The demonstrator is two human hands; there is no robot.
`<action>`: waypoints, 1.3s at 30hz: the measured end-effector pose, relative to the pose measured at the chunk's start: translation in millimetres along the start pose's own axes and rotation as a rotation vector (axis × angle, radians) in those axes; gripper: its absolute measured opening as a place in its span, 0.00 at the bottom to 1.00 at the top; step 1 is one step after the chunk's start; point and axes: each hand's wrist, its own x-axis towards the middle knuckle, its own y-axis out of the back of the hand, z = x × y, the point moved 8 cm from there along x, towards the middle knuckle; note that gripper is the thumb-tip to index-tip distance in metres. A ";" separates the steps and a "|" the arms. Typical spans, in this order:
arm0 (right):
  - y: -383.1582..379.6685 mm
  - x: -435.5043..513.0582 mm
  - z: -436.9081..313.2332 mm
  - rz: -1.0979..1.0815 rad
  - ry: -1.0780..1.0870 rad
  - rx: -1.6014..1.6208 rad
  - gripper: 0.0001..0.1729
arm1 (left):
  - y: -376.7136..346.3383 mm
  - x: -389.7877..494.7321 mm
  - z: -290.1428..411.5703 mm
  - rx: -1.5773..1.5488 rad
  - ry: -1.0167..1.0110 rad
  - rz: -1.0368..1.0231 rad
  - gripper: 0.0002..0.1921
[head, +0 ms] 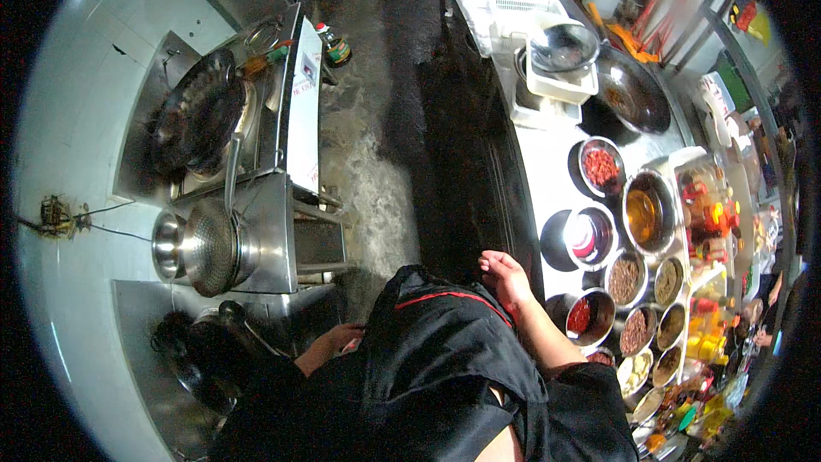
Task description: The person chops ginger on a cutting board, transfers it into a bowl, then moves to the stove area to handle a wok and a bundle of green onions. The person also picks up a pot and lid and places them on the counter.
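Note:
My right hand hangs beside the black apron with its red trim, close to the front edge of the steel counter. Its fingers are loosely curled, with nothing visible in them. On the left, my left hand is low against the apron and partly in shadow. A small whitish bit shows by its fingers; whether it is held is unclear. To my right on the counter are a steel bowl of red sauce, a pot with a ladle-like red patch inside and a bowl of chopped red food.
Left stands a range with a large blackened wok, a perforated strainer and another dark wok. A bottle is on the floor. Rightward are an oil pot, a wok, white baskets and bottles.

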 end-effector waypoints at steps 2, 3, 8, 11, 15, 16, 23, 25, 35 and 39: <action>-6.8 25.3 -12.9 -0.009 0.009 0.046 0.11 | -3.8 -9.8 29.5 0.127 -0.086 0.044 0.32; -9.0 37.8 -13.7 0.013 -0.030 0.049 0.11 | -8.2 -20.6 56.8 0.087 -0.182 0.055 0.32; -34.0 107.3 -24.8 -0.009 -0.168 0.063 0.11 | -13.4 -19.7 217.6 0.519 -0.130 0.161 0.32; -54.9 164.2 -53.9 -0.011 -0.168 -0.014 0.10 | 8.8 15.6 296.7 0.827 -0.142 0.204 0.33; -94.2 235.9 -114.8 -0.036 -0.125 -0.015 0.10 | 67.0 51.8 369.0 0.637 -0.243 0.120 0.34; -96.7 251.1 -128.7 0.032 -0.145 -0.067 0.10 | 83.7 59.5 379.9 0.727 -0.194 0.137 0.34; -167.8 380.2 -202.5 -0.021 -0.067 -0.170 0.10 | 145.4 86.7 429.3 0.364 -0.213 0.096 0.33; -183.5 407.0 -211.1 0.013 -0.106 -0.249 0.11 | 154.1 104.4 440.1 -0.074 -0.204 0.144 0.33; -191.4 583.8 -243.0 -0.005 -0.310 -0.305 0.15 | 227.3 192.0 495.2 -0.759 -0.566 0.140 0.23; -215.1 670.0 -290.8 -0.029 -0.335 -0.421 0.16 | 284.5 216.9 554.7 -0.608 -0.613 0.389 0.19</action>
